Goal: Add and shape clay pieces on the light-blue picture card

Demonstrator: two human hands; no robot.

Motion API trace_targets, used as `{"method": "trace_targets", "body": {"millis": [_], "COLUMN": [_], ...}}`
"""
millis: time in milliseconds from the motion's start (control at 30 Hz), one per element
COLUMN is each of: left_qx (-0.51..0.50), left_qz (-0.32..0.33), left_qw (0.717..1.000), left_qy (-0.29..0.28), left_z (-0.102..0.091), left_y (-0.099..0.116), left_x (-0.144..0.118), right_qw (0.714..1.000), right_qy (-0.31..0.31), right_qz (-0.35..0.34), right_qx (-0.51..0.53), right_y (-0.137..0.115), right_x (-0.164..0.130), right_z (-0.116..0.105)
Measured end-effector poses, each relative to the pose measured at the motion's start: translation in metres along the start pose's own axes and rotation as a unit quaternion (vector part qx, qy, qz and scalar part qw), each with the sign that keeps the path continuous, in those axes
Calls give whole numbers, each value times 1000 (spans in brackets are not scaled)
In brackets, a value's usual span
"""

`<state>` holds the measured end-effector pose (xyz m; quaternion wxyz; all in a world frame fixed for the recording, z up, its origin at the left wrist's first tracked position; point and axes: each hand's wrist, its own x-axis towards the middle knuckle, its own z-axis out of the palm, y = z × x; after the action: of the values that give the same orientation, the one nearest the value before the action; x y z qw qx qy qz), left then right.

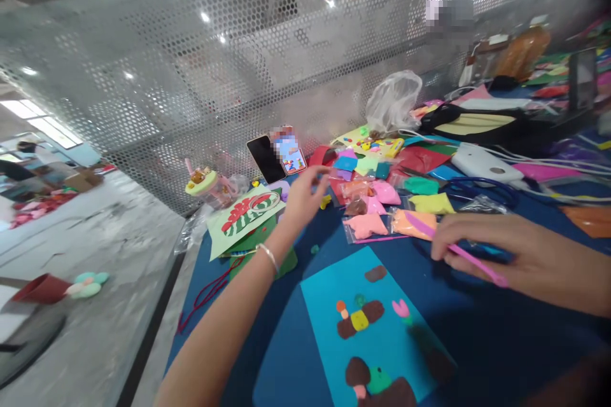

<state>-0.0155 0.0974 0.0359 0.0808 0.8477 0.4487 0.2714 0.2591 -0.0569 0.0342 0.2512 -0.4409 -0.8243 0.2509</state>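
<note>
Right hand: gripping my slim pink tool
Left hand: fingers loosely parted
Card: blue, brown-patched, left of my right hand

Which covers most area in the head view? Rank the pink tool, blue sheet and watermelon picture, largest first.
1. Blue sheet, running past the bottom edge
2. Watermelon picture
3. Pink tool, in the right hand

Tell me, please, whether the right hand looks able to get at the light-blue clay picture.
Probably yes. The right hand is close beside the light-blue clay picture, with only dark-blue tabletop visible between them. It holds a pink modelling tool, so lifting the picture could be awkward.
</note>
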Motion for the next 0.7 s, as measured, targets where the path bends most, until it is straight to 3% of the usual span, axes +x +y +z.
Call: {"method": "trace_targets", "body": {"millis": [133,233,400,500,567,633,667,700], "left_qx": [-168,-211,-88,-3,15,77,131,181], "left_qz": [104,64,-12,31,128,254,271,232], "left_qw": [974,971,994,999,991,962,948,947], "left_qy": [-107,-92,-61,-37,-30,57,99,129], "left_z": [-2,1,-7,-6,10,38,55,71], "left_y": [65,85,89,97,105,111,114,116], "left_x": [-60,-89,-115,-138,-161,-187,-200,-212], "right_qw": [995,989,981,981,984,988,990,991], "right_qy": [-5,24,84,110,97,75,66,57], "right_qz": [-48,-66,-63,-39,-29,-23,-21,-20], "right_qx": [83,130,164,155,144,131,125,120], "right_y": [-19,-22,-9,5,12,17,18,19], "right_x": [25,37,48,51,52,52,51,51], "right_z": [8,23,50,60,65,71,73,75]}}
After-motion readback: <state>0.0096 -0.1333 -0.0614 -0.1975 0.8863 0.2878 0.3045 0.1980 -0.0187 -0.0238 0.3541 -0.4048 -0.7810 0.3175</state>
